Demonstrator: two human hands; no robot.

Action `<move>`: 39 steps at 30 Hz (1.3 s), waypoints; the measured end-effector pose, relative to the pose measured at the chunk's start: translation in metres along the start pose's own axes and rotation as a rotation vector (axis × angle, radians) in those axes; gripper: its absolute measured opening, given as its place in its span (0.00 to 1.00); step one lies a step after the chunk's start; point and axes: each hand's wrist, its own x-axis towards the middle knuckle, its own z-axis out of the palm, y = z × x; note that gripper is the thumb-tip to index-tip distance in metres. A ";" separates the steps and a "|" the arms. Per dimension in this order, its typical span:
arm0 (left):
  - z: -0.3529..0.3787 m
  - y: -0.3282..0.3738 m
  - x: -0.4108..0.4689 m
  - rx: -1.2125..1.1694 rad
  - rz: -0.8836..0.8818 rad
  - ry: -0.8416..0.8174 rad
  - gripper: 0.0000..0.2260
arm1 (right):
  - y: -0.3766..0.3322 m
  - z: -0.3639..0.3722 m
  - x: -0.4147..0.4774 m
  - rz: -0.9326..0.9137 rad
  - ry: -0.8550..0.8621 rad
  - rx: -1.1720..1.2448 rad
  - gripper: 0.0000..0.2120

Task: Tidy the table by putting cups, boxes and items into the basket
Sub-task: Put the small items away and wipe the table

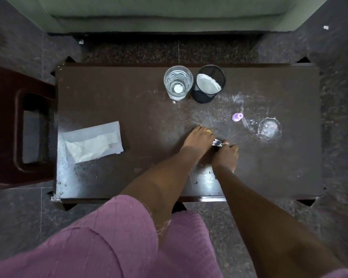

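Observation:
Both hands meet at the middle of the dark table (pixel 129 97). My left hand (pixel 197 140) and my right hand (pixel 226 155) both pinch a small shiny foil piece (pixel 217 142) just above the tabletop. At the back stands a black mesh basket (pixel 208 84) with a white paper piece inside. A clear glass (pixel 178 82) with water stands right beside it on the left. A small purple cap (pixel 237 116) lies right of the hands. A clear glass lid or dish (pixel 269 128) lies farther right. A white paper packet (pixel 92 142) rests at the left edge.
A dark red plastic chair (pixel 18 127) stands against the table's left side. A grey-green sofa edge (pixel 169 15) runs along the far wall. The floor is dark speckled stone. My pink garment (pixel 109 237) fills the lower frame.

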 end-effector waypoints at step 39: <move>-0.075 -0.484 -0.346 -0.990 -1.330 0.613 0.07 | -0.555 0.103 -0.296 -0.866 -0.351 0.508 0.16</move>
